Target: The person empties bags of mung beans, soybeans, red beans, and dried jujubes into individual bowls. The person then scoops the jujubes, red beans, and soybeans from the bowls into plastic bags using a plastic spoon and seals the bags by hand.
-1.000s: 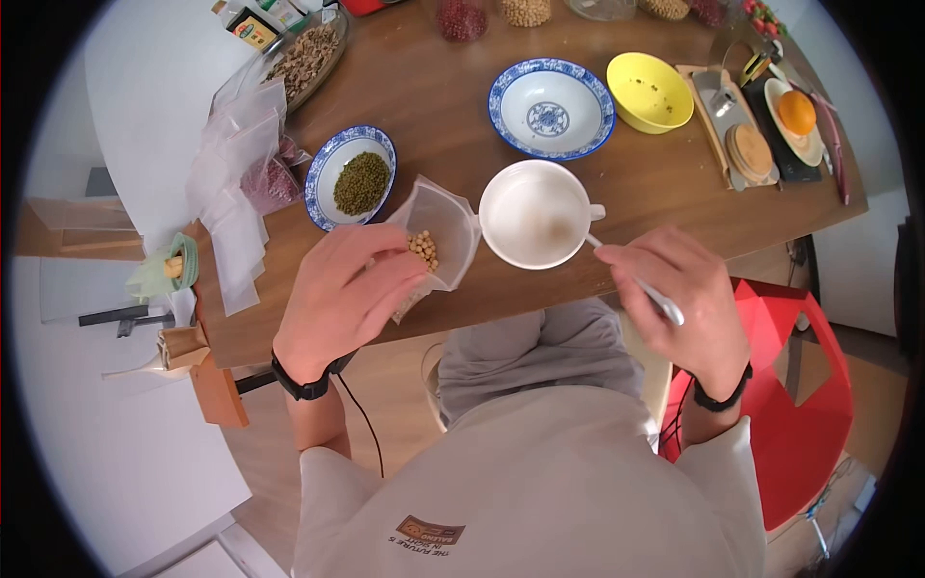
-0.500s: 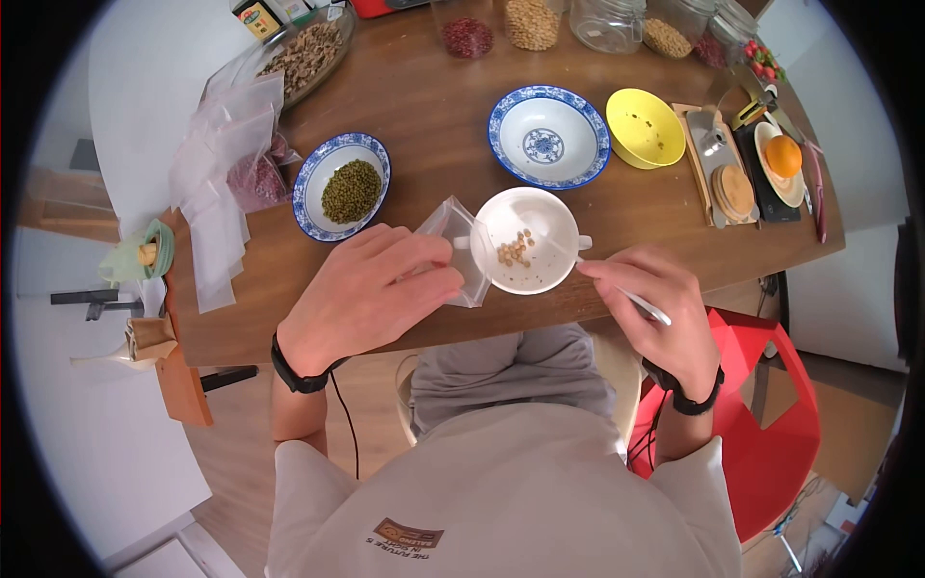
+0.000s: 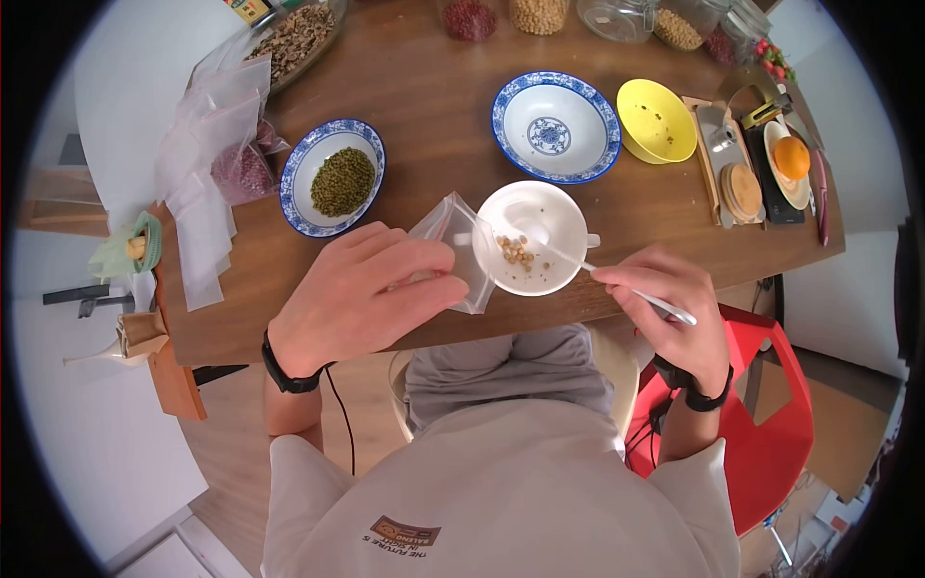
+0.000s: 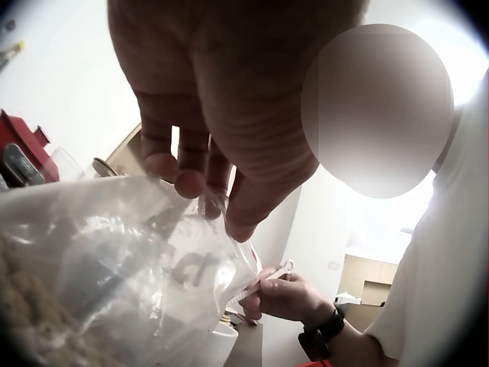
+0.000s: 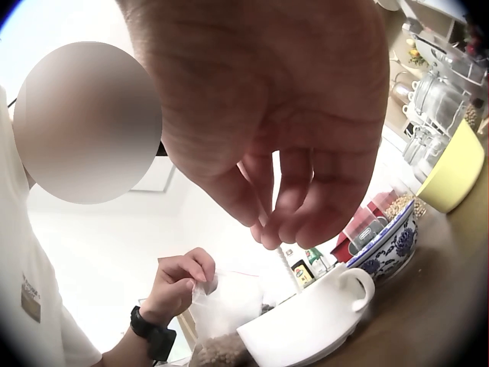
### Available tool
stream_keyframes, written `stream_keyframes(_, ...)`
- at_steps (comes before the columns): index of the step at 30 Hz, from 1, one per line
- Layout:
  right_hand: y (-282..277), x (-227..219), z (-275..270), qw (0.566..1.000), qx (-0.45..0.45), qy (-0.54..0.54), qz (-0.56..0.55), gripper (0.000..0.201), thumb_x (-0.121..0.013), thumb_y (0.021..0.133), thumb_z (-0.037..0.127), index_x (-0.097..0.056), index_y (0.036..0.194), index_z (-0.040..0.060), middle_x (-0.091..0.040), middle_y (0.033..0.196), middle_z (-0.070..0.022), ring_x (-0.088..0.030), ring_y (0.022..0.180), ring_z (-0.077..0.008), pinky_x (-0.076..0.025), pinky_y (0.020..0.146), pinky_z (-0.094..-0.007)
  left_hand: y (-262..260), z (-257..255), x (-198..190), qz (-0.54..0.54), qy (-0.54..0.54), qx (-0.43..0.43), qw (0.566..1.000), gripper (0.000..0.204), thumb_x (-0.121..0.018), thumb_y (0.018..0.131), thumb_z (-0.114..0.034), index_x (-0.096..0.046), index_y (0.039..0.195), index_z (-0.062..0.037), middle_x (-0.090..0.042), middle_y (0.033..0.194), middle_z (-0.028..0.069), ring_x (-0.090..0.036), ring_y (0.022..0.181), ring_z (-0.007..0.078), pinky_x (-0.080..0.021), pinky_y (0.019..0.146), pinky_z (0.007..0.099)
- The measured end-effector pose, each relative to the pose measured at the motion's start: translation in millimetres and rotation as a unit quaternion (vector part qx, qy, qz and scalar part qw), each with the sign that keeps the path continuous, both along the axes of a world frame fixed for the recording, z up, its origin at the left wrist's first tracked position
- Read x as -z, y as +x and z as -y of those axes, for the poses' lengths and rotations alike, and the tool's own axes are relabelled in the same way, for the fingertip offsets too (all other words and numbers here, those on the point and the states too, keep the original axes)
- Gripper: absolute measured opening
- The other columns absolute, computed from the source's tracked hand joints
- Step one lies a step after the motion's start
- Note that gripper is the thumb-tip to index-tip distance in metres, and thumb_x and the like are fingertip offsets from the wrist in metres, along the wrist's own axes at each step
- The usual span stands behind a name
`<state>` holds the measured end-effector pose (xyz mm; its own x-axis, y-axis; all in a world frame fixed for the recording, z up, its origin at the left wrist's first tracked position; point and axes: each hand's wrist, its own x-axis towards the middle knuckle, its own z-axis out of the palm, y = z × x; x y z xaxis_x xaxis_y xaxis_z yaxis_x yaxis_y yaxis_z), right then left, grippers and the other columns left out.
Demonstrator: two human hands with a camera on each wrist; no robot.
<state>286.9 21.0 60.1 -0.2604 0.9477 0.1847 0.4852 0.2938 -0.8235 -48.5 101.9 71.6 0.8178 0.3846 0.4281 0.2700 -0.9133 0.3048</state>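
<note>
My left hand [image 3: 361, 303] pinches the top of a clear plastic bag [image 4: 137, 237], with tan beans [image 4: 34, 313] in its lower part. The bag's mouth overlaps the left rim of a white two-handled bowl [image 3: 559, 207]. A small pile of tan beans [image 3: 515, 252] and a few dark specks lie inside the bowl. My right hand [image 3: 679, 313] stands right of the bowl and pinches a white spoon [image 3: 655, 301] by its handle. The spoon's head reaches into the bowl, close to the beans. In the right wrist view, the fingers partly cover the spoon.
Left of the bag is a blue-and-white dish [image 3: 332, 223] of green beans, beside several flat plastic bags [image 3: 202, 241]. Behind the bowl stand another blue-and-white dish [image 3: 588, 159] and a yellow bowl [image 3: 655, 96]. Jars [image 3: 540, 14] line the back; an orange [image 3: 791, 157] sits right.
The bag has shifted right from beside the bowl to over its left rim. Beans now show inside the bowl, where a second ago only a brownish blur showed. The spoon's head has moved further in.
</note>
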Motion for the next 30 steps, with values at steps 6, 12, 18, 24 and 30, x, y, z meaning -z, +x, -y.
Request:
stream_keyframes(6,3.0,8.9,-0.9,0.997,-0.030,-0.051,-0.040,0.028,-0.072,0.088,-0.004,-0.080,0.113,0.0073,-0.074,0.088,-0.0089,-0.067,0.081,-0.0228,-0.053,0.071,-0.0335,0.6,-6.3,7.7,0.026,-0.005,0.016,1.000,0.031,-0.085,0.072,-0.007,-0.077,0.102,-0.0113,-0.069,0.103,0.0021,-0.054,0.067,0.0178,-0.044,0.061,0.0312)
stream_keyframes(12,5.6,18.5,-2.0,0.983,-0.015,-0.139,-0.123,0.025,-0.066,0.091,-0.007,-0.079,0.111,0.0015,-0.073,0.088,-0.0098,-0.067,0.080,-0.0192,-0.053,0.071,-0.0311,-0.9,-15.9,12.2,0.046,-0.008,0.041,0.998,0.037,-0.085,0.066,-0.005,-0.078,0.102,-0.0110,-0.070,0.098,0.0017,-0.055,0.066,0.0173,-0.043,0.059,0.0303)
stream_keyframes(18,4.4,34.4,3.3,0.924,0.088,-0.242,-0.282,0.022,-0.059,0.099,-0.002,-0.075,0.115,-0.0053,-0.070,0.089,-0.0082,-0.066,0.081,-0.0139,-0.054,0.072,-0.0281,1.5,-26.3,14.9,0.089,-0.017,0.069,0.994,0.033,-0.086,0.064,-0.007,-0.080,0.096,-0.0087,-0.073,0.095,0.0035,-0.057,0.067,0.0185,-0.043,0.057,0.0295)
stream_keyframes(24,9.6,29.7,15.5,0.924,0.171,-0.175,-0.295,0.022,-0.058,0.102,0.003,-0.073,0.114,-0.0084,-0.071,0.084,-0.0105,-0.066,0.073,-0.0169,-0.055,0.069,-0.0302,0.8,-30.3,25.9,0.138,0.000,0.084,0.987,0.034,-0.087,0.062,-0.011,-0.080,0.095,-0.0058,-0.074,0.093,0.0052,-0.057,0.068,0.0200,-0.042,0.055,0.0286)
stream_keyframes(30,-2.9,9.5,15.6,0.941,0.127,-0.084,-0.302,0.022,-0.061,0.101,0.007,-0.073,0.110,-0.0082,-0.071,0.082,-0.0128,-0.067,0.069,-0.0189,-0.054,0.063,-0.0312,-1.4,-28.3,27.7,0.131,0.000,0.073,0.989,0.034,-0.077,0.077,-0.010,-0.076,0.111,-0.0096,-0.071,0.103,0.0016,-0.055,0.070,0.0199,-0.044,0.060,0.0303)
